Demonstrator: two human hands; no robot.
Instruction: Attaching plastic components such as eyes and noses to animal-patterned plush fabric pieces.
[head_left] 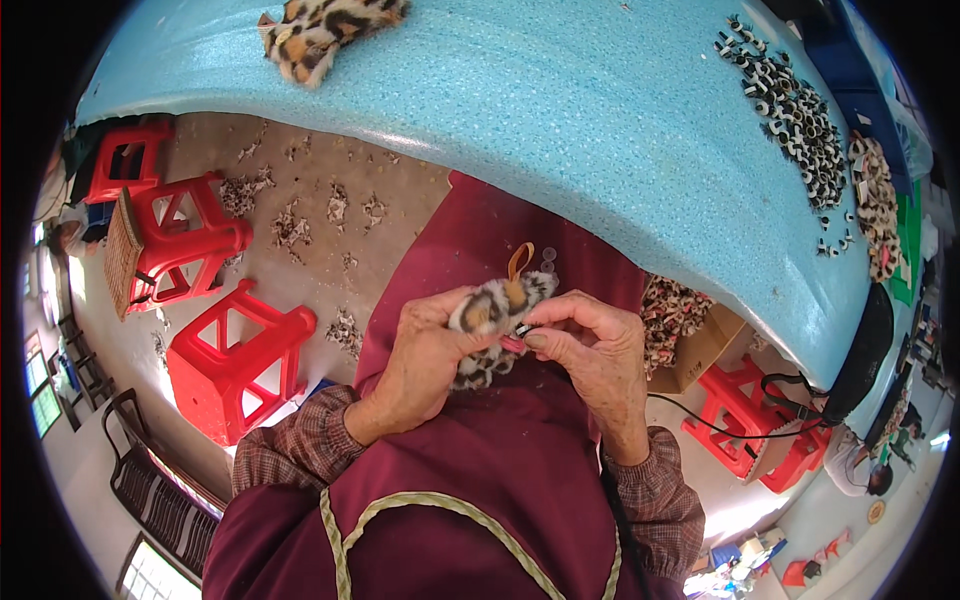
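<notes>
Spotted furry piece [512, 295] lies between left hand [422, 352] and right hand [598, 345].

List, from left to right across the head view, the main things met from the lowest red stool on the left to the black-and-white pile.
Red stool, left hand, spotted furry piece, right hand, cardboard box, black-and-white pile.

And there on the left, red stools [215, 378] crowd the floor [400, 205], scraps [290, 230] strewn alongside! Lower down, a dark slatted chair [165, 505] near a bright window [155, 575]; over right, a cardboard box [710, 348], and beyond it, a person [848, 467] in white.
</notes>
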